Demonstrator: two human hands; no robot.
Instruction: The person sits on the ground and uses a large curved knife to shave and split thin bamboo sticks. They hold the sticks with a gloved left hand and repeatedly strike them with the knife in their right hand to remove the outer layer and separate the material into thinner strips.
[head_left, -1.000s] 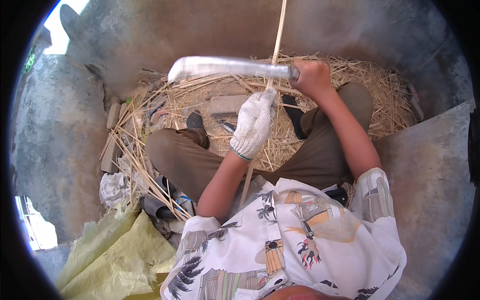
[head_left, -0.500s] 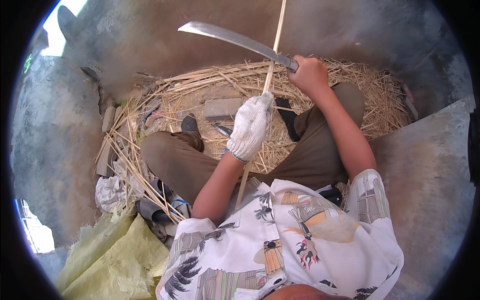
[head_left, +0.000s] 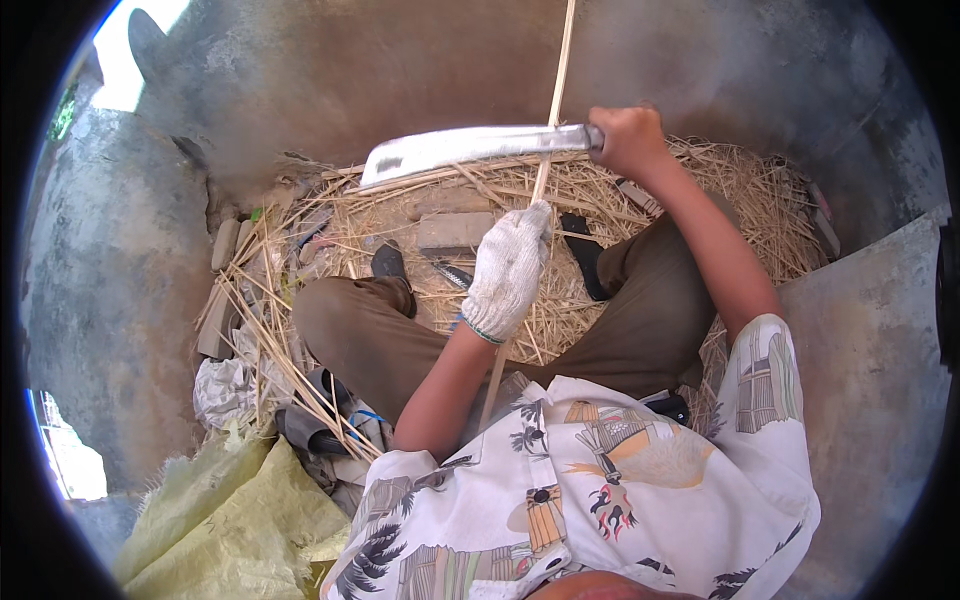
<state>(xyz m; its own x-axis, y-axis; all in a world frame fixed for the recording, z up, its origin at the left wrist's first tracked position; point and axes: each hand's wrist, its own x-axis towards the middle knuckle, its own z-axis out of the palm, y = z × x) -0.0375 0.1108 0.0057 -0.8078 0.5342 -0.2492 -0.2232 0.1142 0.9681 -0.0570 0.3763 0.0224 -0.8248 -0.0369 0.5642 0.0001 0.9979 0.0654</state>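
A white knitted glove covers my left hand (head_left: 507,265), whose fingers are wrapped round a long, thin pale strip (head_left: 559,70) that looks like split bamboo. The strip runs from near my chest, through the glove, to the top of the view. Bare, my right hand (head_left: 630,140) grips the handle of a machete (head_left: 460,146). Its broad metal blade points left with its flat side showing, and it crosses the strip just beyond my gloved fingers. Whether the edge touches the strip, I cannot tell.
Loose shavings and strips (head_left: 750,205) are strewn round my folded legs. A brick-like block (head_left: 450,232) lies between my feet. At the left are a bundle of thin strips (head_left: 310,385), crumpled pale plastic (head_left: 225,390) and a yellowish woven sack (head_left: 240,510). Curved grey-brown walls (head_left: 380,80) surround me.
The machete has swung lower at its tip and turned, so more of the blade's flat shows. My right hand has shifted slightly right. My left hand still grips the strip, a little lower.
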